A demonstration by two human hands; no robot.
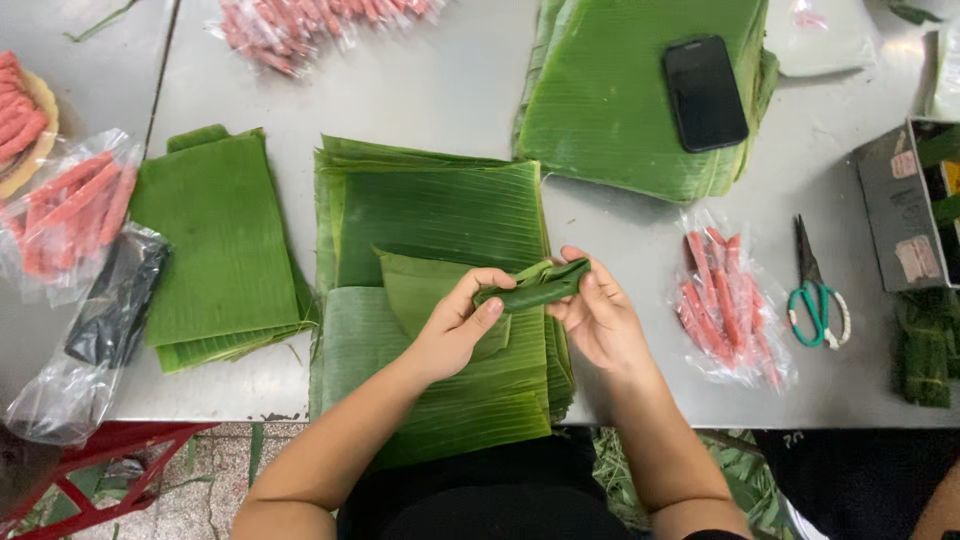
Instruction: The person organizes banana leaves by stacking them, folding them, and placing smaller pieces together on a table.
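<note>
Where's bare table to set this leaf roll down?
Both hands hold the leaf roll. Bare table lies between the top sausage bag, the centre leaf stack and the phone's stack. A smaller patch lies between centre stack and right sausage bag. The left side is crowded.

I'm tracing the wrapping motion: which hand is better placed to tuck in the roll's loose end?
Probably the right hand: the leaf roll's loose flaps stick up beside its fingertips, while the left hand pinches the closed end.
</note>
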